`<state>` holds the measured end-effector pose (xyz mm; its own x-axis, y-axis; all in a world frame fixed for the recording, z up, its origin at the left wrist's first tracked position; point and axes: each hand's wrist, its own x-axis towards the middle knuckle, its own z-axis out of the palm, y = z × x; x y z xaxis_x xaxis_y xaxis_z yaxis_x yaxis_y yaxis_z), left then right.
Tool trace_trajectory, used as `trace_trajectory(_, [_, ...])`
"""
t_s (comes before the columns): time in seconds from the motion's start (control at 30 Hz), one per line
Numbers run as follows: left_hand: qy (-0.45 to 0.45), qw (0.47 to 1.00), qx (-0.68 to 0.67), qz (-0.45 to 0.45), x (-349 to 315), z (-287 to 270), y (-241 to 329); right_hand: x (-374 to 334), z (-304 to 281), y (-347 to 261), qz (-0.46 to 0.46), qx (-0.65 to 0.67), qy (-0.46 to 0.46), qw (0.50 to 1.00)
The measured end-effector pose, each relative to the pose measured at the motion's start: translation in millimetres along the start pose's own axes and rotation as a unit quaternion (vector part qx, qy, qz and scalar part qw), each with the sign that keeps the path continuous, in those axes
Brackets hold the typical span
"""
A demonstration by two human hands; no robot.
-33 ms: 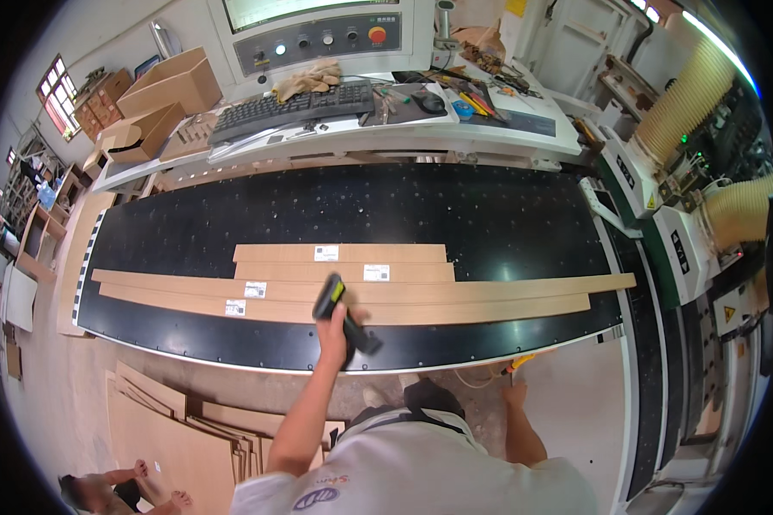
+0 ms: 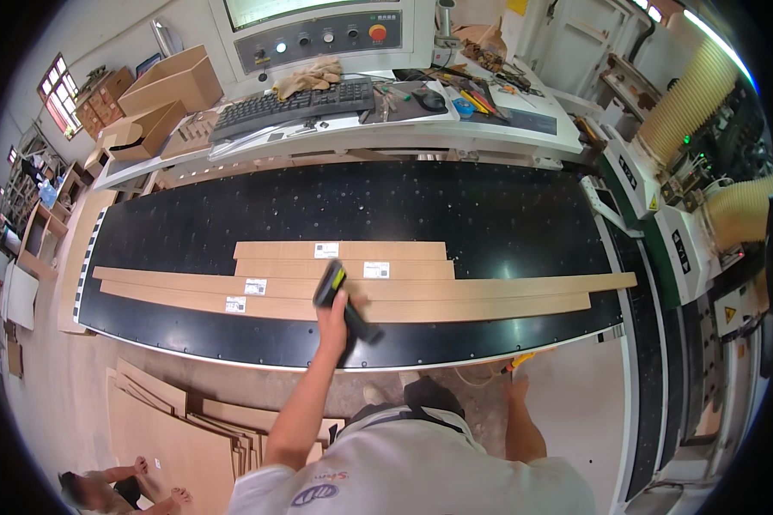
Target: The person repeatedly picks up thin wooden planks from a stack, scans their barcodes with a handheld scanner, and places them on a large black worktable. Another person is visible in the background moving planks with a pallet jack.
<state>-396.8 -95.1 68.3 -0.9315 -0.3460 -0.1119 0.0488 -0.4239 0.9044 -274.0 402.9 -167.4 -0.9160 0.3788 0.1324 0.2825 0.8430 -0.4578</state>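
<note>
My left hand (image 2: 333,319) is wrapped round the grip of a black barcode scanner (image 2: 330,285) with a yellow-green patch. The scanner is above the middle of several long, narrow wood-coloured strips (image 2: 489,290), its head near a white label (image 2: 326,250) on the farthest strip. Other white labels (image 2: 376,270) are stuck on the remaining strips. Low on the right, my right hand (image 2: 517,390) hangs by the table's front edge, close to a yellow-and-orange tool (image 2: 519,361) with a hose. Its fingers are too small and unclear to tell whether they grip anything.
The strips lie on a black machine bed (image 2: 301,202). Beyond it, a ledge carries a keyboard (image 2: 292,107), work gloves (image 2: 309,77) and loose tools. Machine heads with ribbed hoses (image 2: 687,107) stand right. Stacked boards (image 2: 180,433) and another person (image 2: 103,491) are at lower left.
My left hand and the scanner have shifted slightly away from me, toward the farthest strip. The strips stay where they were.
</note>
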Motion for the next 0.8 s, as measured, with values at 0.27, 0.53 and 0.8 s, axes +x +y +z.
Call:
trace_trajectory(0.27, [0.01, 0.982, 0.175, 0.068, 117, 58, 3, 54, 50, 60, 0.269, 0.408, -0.054, 0.871])
trace_trajectory(0.53, [0.079, 0.969, 0.219, 0.082, 103, 21, -4, 35, -165, -28, 0.243, 0.581, 0.125, 0.767])
trace_trajectory(0.8, [0.085, 0.947, 0.305, 0.052, 111, 24, -5, 29, -264, -191, 0.231, 0.366, -0.2, 0.879])
